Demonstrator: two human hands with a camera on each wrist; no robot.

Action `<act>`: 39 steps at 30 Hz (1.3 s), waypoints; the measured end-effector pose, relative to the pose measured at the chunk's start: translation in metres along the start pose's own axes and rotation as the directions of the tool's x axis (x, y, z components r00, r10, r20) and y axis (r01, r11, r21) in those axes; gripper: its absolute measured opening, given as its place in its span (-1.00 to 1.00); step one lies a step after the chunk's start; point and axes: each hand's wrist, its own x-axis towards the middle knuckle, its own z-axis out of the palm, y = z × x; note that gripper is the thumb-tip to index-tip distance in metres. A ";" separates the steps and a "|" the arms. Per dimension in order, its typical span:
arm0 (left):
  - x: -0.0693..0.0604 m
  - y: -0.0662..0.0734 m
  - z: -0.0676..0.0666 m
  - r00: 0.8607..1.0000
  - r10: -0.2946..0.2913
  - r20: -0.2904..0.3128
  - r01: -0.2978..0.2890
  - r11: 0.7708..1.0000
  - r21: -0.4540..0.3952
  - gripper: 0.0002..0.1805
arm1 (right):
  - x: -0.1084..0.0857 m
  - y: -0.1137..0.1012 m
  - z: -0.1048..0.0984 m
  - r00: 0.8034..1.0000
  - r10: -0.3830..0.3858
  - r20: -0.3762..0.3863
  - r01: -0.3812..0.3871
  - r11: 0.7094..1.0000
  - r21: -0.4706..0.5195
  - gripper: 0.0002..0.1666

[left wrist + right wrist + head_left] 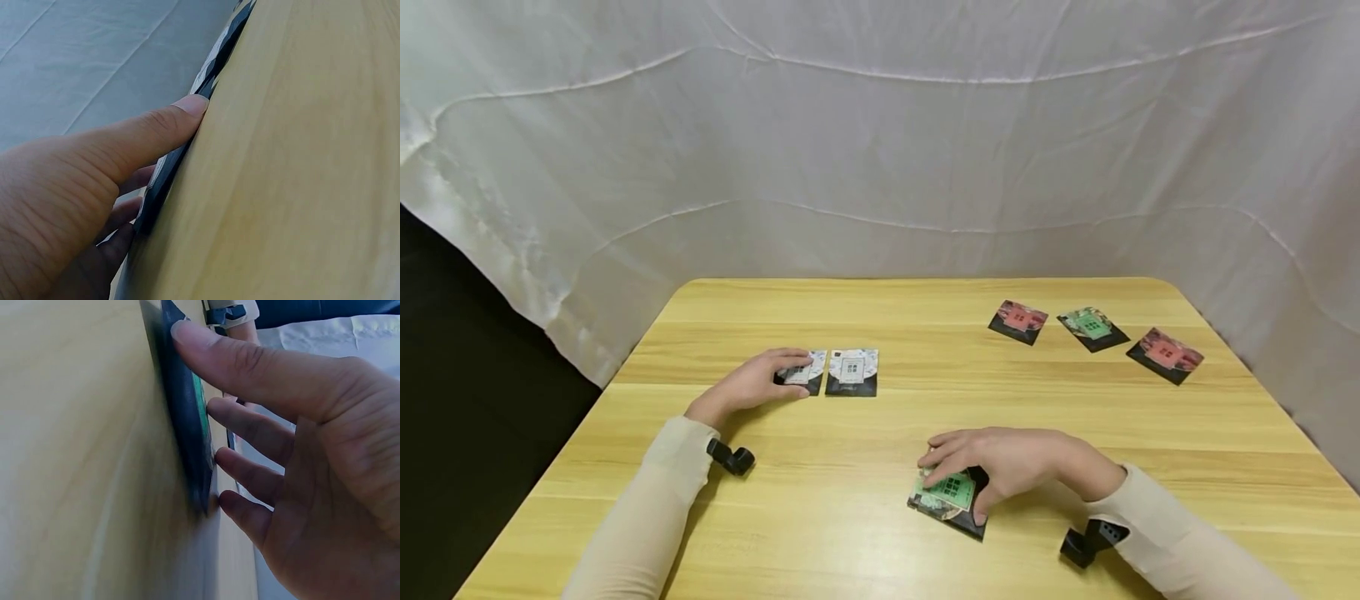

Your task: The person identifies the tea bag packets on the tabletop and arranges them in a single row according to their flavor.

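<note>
Flat on the table, at centre left, lies a black-and-white packet (801,375) with my left hand (750,383) over it. The left thumb (192,106) is at its near edge and the fingers reach toward the far edge. A second black-and-white packet (852,372) lies just to its right. My right hand (1011,462) grips a black-and-green packet (951,492) near the front of the table, thumb at one edge and fingertips at the opposite side. In the right wrist view this packet's dark side (185,406) faces the camera, seemingly tilted off the table.
At the back right of the wooden table (760,533) lie a red packet (1018,322), a green packet (1092,328) and another red packet (1165,355), each turned at an angle. A pale curtain (880,150) hangs behind the table.
</note>
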 end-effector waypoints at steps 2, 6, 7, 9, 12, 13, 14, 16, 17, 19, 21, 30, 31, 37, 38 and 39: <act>0.000 0.000 0.000 1.000 0.001 -0.003 -0.001 1.000 0.001 -0.23 | 0.000 0.000 0.001 1.000 0.001 -0.002 -0.001 1.000 -0.003 -0.21; 0.000 -0.001 0.000 1.000 0.005 -0.003 -0.005 1.000 0.005 -0.22 | 0.000 -0.001 0.002 1.000 0.015 -0.003 -0.015 1.000 0.005 -0.21; 0.001 -0.001 0.001 1.000 0.007 -0.004 -0.007 1.000 0.005 -0.22 | 0.000 -0.001 0.002 1.000 0.020 -0.004 -0.020 1.000 0.006 -0.21; 0.001 -0.001 0.000 1.000 0.010 -0.003 -0.010 1.000 0.005 -0.21 | 0.000 -0.001 0.002 1.000 0.028 -0.004 -0.028 1.000 0.003 -0.22; 0.001 0.000 0.000 1.000 0.011 -0.002 -0.011 1.000 0.003 -0.21 | 0.001 -0.001 0.003 0.999 0.035 -0.010 -0.035 0.999 -0.010 -0.22; 0.001 0.000 0.000 1.000 0.008 -0.003 -0.008 1.000 0.002 -0.22 | 0.001 0.000 0.003 0.999 0.035 -0.013 -0.036 0.999 -0.017 -0.22; 0.001 0.000 -0.001 1.000 0.007 -0.001 -0.007 1.000 0.003 -0.22 | 0.001 0.000 0.004 0.999 0.035 -0.015 -0.036 0.999 -0.019 -0.22; 0.001 0.000 -0.001 1.000 0.003 0.001 -0.003 1.000 0.002 -0.23 | 0.001 0.001 0.004 0.999 0.037 -0.018 -0.037 0.999 -0.020 -0.23; 0.001 0.000 -0.001 1.000 0.004 0.000 -0.004 1.000 0.001 -0.23 | 0.002 0.001 0.004 0.999 0.038 -0.021 -0.039 0.999 -0.019 -0.23; 0.001 0.000 -0.001 1.000 0.004 0.000 -0.004 1.000 0.001 -0.23 | 0.002 0.002 0.004 0.999 0.042 -0.025 -0.042 0.999 -0.016 -0.24; 0.001 0.001 -0.002 1.000 0.006 -0.001 -0.006 1.000 0.001 -0.23 | 0.002 0.003 0.004 0.998 0.050 -0.026 -0.050 0.999 -0.010 -0.25; 0.000 0.001 -0.002 1.000 0.002 -0.001 -0.002 1.000 0.006 -0.23 | 0.003 0.004 0.003 0.993 0.111 -0.048 -0.113 0.992 -0.046 -0.24; 0.000 0.001 -0.002 1.000 0.001 0.000 -0.001 1.000 0.007 -0.23 | 0.003 0.004 0.003 0.992 0.116 -0.051 -0.119 0.992 -0.051 -0.24; -0.001 0.002 -0.002 1.000 0.007 -0.004 -0.007 1.000 0.004 -0.23 | 0.004 0.005 0.003 0.989 0.118 -0.091 -0.127 0.987 -0.102 -0.22; 0.000 0.002 -0.002 1.000 0.006 -0.005 -0.006 1.000 0.004 -0.23 | 0.004 0.005 0.002 0.988 0.120 -0.098 -0.131 0.985 -0.109 -0.22; 0.000 0.002 -0.001 1.000 0.006 -0.006 -0.006 1.000 0.004 -0.23 | 0.004 0.005 0.002 0.987 0.124 -0.103 -0.135 0.985 -0.109 -0.22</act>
